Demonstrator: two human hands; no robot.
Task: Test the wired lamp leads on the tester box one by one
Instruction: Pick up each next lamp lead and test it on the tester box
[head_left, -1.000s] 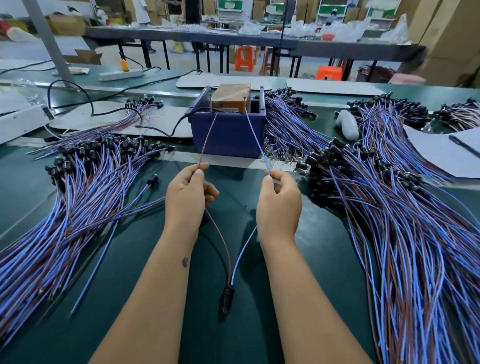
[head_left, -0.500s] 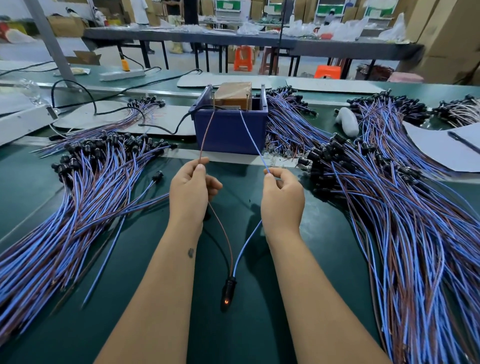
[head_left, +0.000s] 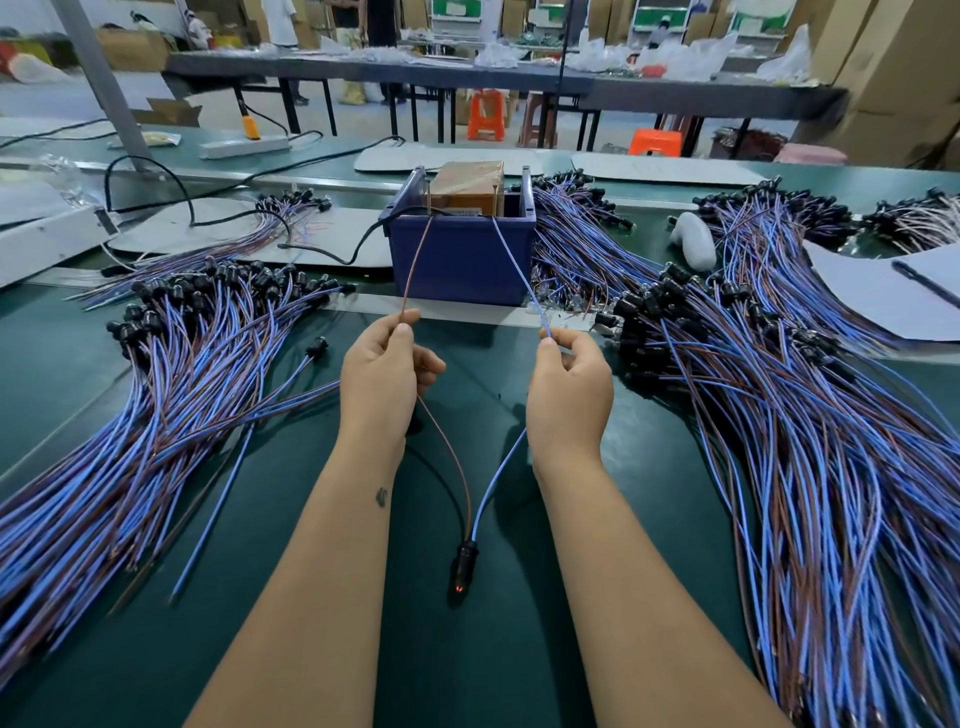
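My left hand pinches a brown wire, and my right hand pinches a blue wire. Both wires run up into the blue tester box, which holds a brown block. Below my hands the two wires join at a small black lamp lying on the green table between my forearms. A red glow shows at the lamp's lower end.
Large piles of blue and brown wired lamps lie left and right of me. A black power cord runs to the box. Papers with a pen lie far right, a white object behind the right pile.
The lamp on the table now glows red; one second ago it was dark. My hands have stayed on the two wires, almost still.
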